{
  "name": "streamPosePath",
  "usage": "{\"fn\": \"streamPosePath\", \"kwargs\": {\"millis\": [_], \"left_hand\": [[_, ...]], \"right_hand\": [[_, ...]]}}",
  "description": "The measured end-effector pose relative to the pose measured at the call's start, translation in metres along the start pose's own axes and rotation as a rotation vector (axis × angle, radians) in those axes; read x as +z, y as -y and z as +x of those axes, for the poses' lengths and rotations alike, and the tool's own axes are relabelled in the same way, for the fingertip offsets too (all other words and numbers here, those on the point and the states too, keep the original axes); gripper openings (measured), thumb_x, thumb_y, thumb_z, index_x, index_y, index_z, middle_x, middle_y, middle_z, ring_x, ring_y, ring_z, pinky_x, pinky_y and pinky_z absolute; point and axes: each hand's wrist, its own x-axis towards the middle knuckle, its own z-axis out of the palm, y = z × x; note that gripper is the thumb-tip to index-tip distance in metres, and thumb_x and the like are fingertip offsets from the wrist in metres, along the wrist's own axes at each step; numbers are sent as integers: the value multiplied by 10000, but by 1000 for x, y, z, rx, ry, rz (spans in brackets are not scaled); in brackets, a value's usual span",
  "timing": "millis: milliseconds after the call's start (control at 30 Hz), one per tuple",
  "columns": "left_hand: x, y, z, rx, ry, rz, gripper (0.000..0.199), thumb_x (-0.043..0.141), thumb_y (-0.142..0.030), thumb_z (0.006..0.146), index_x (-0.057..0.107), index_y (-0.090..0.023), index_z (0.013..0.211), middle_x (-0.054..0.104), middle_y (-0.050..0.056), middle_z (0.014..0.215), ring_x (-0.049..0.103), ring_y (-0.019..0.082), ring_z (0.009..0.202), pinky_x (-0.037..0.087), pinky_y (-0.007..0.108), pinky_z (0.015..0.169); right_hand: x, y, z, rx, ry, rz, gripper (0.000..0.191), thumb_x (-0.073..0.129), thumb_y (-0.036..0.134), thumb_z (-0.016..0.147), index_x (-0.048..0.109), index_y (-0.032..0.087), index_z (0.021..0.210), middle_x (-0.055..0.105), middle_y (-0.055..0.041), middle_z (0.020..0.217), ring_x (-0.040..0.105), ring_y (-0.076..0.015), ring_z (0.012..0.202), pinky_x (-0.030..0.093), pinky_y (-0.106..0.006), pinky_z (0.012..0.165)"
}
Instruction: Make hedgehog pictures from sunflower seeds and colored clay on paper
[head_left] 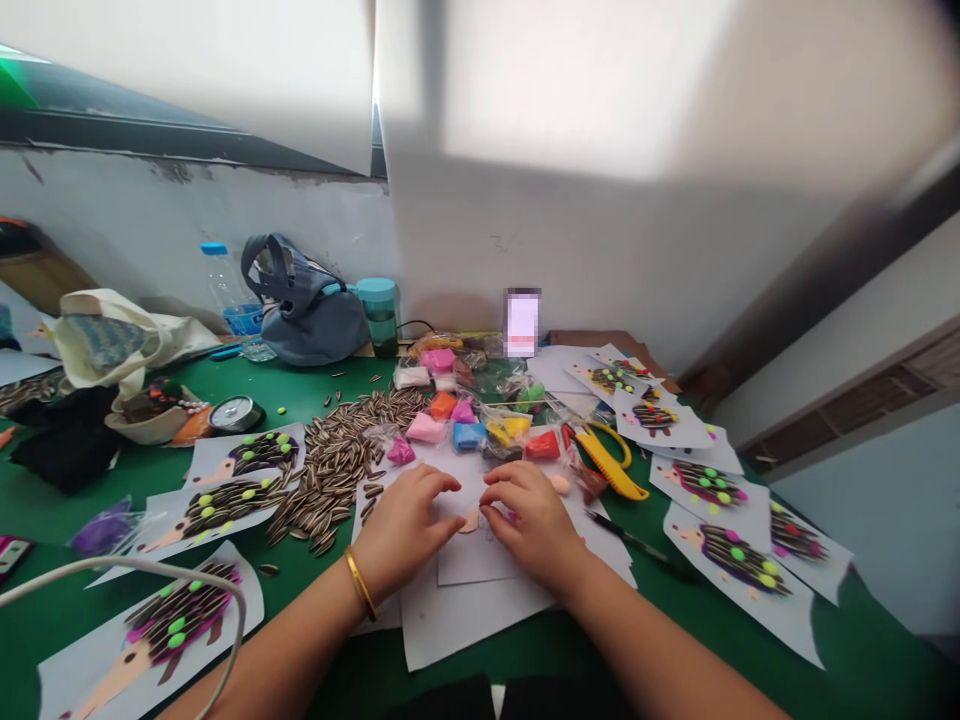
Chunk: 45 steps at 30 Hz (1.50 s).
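My left hand, with a gold bangle at its wrist, hovers over a sheet of white paper. Its thumb and fingers are apart and hold nothing I can see. Between my hands a small flat piece of peach clay lies on the paper, close to both thumbs. My right hand curves over the other side of the sheet, fingers bent and apart from the thumb. Faint drawn lines and a pink bit show beside its thumb, partly covered. Bagged clay such as a blue packet lies just beyond my hands.
Sunflower seeds are heaped at left. Seed-and-clay hedgehog pictures lie left, with others at right. A yellow cutter and black pen rest near my right hand. A white cable arches at lower left. Behind stand a phone and grey bag.
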Motion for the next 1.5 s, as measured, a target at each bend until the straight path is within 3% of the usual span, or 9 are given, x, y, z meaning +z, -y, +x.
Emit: {"fn": "streamPosePath", "kwargs": {"millis": [100,233,767,1500], "left_hand": [[4,-1,-2,-27,118,97,346,747,-319,759,659,-232,1082,646,55,1078,588,258,1034,457,398,924],[8,-1,-3,-23,166,161,406,749,-283,723,659,-238,1116,639,58,1130,576,267,1077,442,395,947],[9,-2,-4,-32,180,205,433,738,-291,707,654,-253,1130,631,49,1126,555,264,1108,415,375,940],[9,-2,-5,-10,167,218,426,750,-279,709,652,-244,1122,626,60,1127,563,272,1088,428,385,926]], "right_hand": [[8,-3,0,3,52,-115,107,672,118,824,706,214,853,672,-57,1040,559,-237,1022,445,-402,894],[14,-3,0,3,85,-209,138,673,102,809,722,218,864,679,-54,1044,554,-236,1034,436,-398,902],[17,-7,-5,-39,127,-267,144,663,138,846,740,249,896,680,-44,1083,542,-234,1071,410,-391,922],[6,-5,-9,-105,181,-308,208,637,118,836,727,257,963,666,-48,1207,523,-262,1140,400,-443,930]]}}
